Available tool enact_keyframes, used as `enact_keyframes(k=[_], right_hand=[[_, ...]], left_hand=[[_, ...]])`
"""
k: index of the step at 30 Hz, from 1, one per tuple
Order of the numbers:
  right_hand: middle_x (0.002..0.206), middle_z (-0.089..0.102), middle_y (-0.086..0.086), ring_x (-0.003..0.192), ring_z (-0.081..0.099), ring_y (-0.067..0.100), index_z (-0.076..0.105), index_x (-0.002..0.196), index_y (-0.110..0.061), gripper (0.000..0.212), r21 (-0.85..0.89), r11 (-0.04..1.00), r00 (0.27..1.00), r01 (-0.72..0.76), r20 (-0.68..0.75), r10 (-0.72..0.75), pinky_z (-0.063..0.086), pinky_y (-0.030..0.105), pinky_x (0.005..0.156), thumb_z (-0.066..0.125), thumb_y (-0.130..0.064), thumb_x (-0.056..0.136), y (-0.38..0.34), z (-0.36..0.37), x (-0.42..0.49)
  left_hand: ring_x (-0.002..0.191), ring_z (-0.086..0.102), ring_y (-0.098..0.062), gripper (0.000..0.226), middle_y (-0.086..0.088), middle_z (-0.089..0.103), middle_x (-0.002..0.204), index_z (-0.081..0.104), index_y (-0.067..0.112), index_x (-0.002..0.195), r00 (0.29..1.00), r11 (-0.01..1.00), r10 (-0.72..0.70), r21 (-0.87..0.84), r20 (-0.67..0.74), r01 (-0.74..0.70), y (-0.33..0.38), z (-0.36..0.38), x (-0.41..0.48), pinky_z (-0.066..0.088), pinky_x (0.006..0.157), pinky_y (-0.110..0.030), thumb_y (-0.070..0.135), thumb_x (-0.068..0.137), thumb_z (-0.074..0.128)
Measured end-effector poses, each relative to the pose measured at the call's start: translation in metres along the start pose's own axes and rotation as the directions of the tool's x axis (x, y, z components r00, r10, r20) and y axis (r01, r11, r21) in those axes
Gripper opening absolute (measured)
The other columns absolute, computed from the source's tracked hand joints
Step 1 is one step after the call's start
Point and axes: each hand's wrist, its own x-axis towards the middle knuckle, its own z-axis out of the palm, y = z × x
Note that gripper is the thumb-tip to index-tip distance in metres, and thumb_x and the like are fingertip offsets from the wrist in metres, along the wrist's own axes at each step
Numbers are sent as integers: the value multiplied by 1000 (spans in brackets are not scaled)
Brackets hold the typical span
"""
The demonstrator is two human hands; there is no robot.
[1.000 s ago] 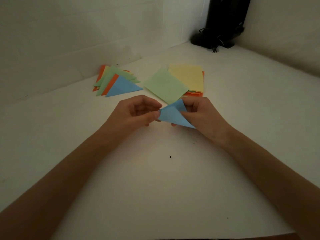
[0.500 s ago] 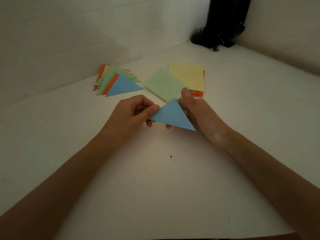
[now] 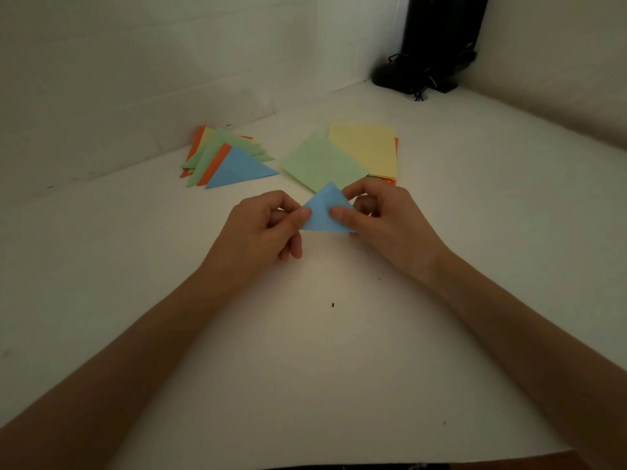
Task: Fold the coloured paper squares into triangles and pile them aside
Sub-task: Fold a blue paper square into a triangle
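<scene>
While you hold the blue triangle (image 3: 322,212): keep its edges matched.
Left hand (image 3: 261,232): pinches the left corner; steady it.
Right hand (image 3: 386,222): pinches the right side; sharpen the crease.

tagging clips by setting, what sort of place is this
Probably an indoor craft or recording corner: a plain white tabletop boxed by bare white walls, a stack of coloured paper squares beside a pile of folded paper triangles, and a black stand with cables.
</scene>
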Motion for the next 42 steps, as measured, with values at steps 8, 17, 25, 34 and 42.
enact_keyframes(k=[8, 17, 25, 34, 42], right_hand=[[81, 48, -8, 97, 45, 20, 59, 96, -16, 14, -606, 787, 988, 116, -9, -153, 32, 28, 78, 59, -29, 90, 14, 5, 1], [105, 41, 6, 104, 34, 24, 34, 89, -16, 44, -806, 592, 1000, 12, -2, -23, 24, 30, 80, 41, -59, 89, 14, 9, -2], [99, 37, -1, 93, 27, 17, 43, 94, -16, 39, -765, 642, 996, -52, 10, 93, 26, 30, 79, 47, -54, 90, 19, -16, 3], [107, 48, 1, 98, 32, 16, 50, 104, -17, 29, -703, 707, 995, 75, 101, -4, 30, 29, 83, 57, -41, 90, 11, -19, 8], [76, 60, -3, 67, 53, 2, 64, 81, -17, 6, -31, 999, 990, -40, 136, 43, 40, 13, 62, 70, -19, 84, -4, 6, 21]], left_hand=[[85, 37, -18, 29, 3, 41, 81, 47, 20, 76, 988, 646, 132, 763, -79, -25, -2, 17, -7, 23, 69, -29, 42, 94, 44], [96, 38, -18, 32, 4, 39, 89, 47, 24, 75, 999, 648, -8, 760, -52, 45, -5, 13, -4, 25, 78, -32, 49, 94, 40], [87, 35, -14, 40, 10, 32, 75, 35, 27, 61, 998, 713, -49, 699, -25, 52, -8, 9, -1, 24, 77, -31, 50, 94, 41], [85, 33, -13, 33, 9, 36, 79, 47, 25, 73, 998, 686, 66, 727, -19, -31, -11, 7, -1, 20, 72, -29, 53, 91, 45], [81, 39, -15, 28, 11, 41, 74, 45, 25, 74, 996, 800, 85, 598, -36, -47, -13, -5, -5, 22, 68, -29, 46, 91, 48]])
